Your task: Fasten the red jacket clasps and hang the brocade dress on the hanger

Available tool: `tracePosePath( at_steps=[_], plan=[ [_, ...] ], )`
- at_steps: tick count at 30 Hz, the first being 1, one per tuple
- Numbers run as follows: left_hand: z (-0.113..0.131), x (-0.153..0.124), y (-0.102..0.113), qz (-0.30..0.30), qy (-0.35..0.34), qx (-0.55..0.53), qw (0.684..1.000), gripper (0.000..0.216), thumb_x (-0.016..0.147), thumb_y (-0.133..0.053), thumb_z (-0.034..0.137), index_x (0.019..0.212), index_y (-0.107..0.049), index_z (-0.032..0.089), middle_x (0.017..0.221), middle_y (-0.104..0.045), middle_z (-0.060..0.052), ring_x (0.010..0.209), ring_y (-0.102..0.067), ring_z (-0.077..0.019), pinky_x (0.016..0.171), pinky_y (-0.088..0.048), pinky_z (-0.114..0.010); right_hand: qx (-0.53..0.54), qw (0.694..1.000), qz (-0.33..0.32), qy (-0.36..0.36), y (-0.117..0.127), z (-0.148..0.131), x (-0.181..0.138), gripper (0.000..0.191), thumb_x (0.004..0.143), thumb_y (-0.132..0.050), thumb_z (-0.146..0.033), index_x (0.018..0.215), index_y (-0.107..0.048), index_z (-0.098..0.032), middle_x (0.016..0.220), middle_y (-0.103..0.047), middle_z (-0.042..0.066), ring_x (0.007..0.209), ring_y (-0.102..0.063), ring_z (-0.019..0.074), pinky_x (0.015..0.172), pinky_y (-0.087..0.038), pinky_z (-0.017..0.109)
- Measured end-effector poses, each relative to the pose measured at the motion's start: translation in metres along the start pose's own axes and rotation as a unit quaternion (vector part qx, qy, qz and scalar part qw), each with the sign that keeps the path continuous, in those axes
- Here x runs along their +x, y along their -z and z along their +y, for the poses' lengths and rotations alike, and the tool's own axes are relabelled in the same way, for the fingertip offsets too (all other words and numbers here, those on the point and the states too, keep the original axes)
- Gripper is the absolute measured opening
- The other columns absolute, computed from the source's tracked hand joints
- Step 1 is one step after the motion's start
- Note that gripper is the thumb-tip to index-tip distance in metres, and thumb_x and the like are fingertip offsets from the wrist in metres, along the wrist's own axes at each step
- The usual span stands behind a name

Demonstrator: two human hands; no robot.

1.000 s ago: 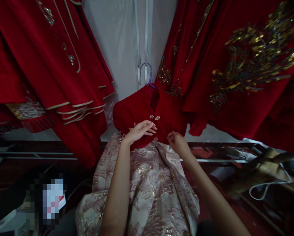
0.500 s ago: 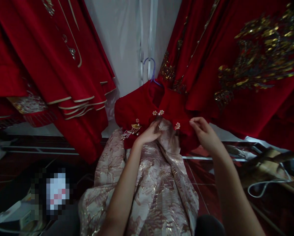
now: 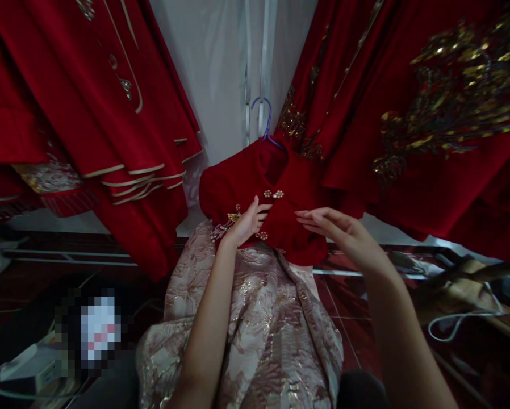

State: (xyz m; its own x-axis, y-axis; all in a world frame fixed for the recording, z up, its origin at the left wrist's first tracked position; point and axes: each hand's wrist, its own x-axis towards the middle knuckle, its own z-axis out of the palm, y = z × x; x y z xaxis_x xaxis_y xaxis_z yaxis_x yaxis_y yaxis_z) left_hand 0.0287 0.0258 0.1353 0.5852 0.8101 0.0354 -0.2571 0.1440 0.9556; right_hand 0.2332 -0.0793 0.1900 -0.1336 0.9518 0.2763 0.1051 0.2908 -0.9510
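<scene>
Your left hand lies over the front of the red top, thumb raised and fingers slightly spread. Your right hand reaches across the other front panel, its fingers extended close together with the tips over the cloth; whether they pinch any of it, you cannot tell from here. The top hangs straight ahead of you on a purple hanger, in front of pale upright poles. A beaded clasp sits below its neckline, a second, lower clasp is just beside your left hand, and a tasselled ornament is near that wrist. The patterned skirt spreads below, between your forearms. Red garments hang to either side.
</scene>
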Motion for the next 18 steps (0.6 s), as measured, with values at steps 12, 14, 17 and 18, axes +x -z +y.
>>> tracePosePath(
  at_steps=[12, 14, 17, 18],
  plan=[
    [0.015, -0.022, -0.001, -0.069, 0.044, 0.154, 0.985, 0.028, 0.072, -0.069, 0.028, 0.091, -0.053, 0.013, 0.076, -0.065, -0.004, 0.07, -0.066, -0.0155, 0.072, -0.054, -0.035, -0.164, 0.985, 0.057, 0.015, -0.056, 0.067, 0.021, 0.032, 0.071, -0.067, -0.037, 0.091, -0.05, -0.019, 0.083, -0.062, 0.005, 0.071, -0.061, 0.0143, 0.064, -0.052, 0.028],
    [0.017, -0.024, 0.008, -0.021, 0.036, 0.191, 0.981, 0.025, 0.073, -0.067, 0.027, 0.09, -0.056, 0.013, 0.075, -0.065, -0.005, 0.068, -0.066, -0.0147, 0.069, -0.054, -0.033, -0.149, 0.987, 0.053, 0.005, -0.056, 0.07, 0.023, 0.027, 0.072, -0.066, -0.034, 0.089, -0.051, -0.019, 0.081, -0.062, 0.004, 0.072, -0.061, 0.0142, 0.064, -0.052, 0.028],
    [0.02, -0.026, 0.032, 0.134, -0.04, 0.236, 0.962, 0.02, 0.074, -0.065, 0.027, 0.086, -0.057, 0.013, 0.07, -0.063, -0.003, 0.06, -0.062, -0.0113, 0.061, -0.052, -0.027, -0.132, 0.99, 0.058, -0.006, -0.052, 0.069, 0.024, 0.027, 0.07, -0.068, -0.034, 0.089, -0.054, -0.019, 0.081, -0.062, 0.004, 0.074, -0.061, 0.0143, 0.066, -0.052, 0.028],
    [0.021, -0.027, 0.041, 0.189, -0.07, 0.244, 0.948, 0.019, 0.072, -0.066, 0.026, 0.084, -0.057, 0.013, 0.069, -0.062, -0.002, 0.059, -0.061, -0.0105, 0.059, -0.051, -0.025, -0.117, 0.992, 0.051, -0.006, -0.052, 0.067, 0.024, 0.028, 0.07, -0.068, -0.034, 0.089, -0.054, -0.019, 0.081, -0.062, 0.004, 0.074, -0.062, 0.0142, 0.067, -0.052, 0.028]
  ],
)
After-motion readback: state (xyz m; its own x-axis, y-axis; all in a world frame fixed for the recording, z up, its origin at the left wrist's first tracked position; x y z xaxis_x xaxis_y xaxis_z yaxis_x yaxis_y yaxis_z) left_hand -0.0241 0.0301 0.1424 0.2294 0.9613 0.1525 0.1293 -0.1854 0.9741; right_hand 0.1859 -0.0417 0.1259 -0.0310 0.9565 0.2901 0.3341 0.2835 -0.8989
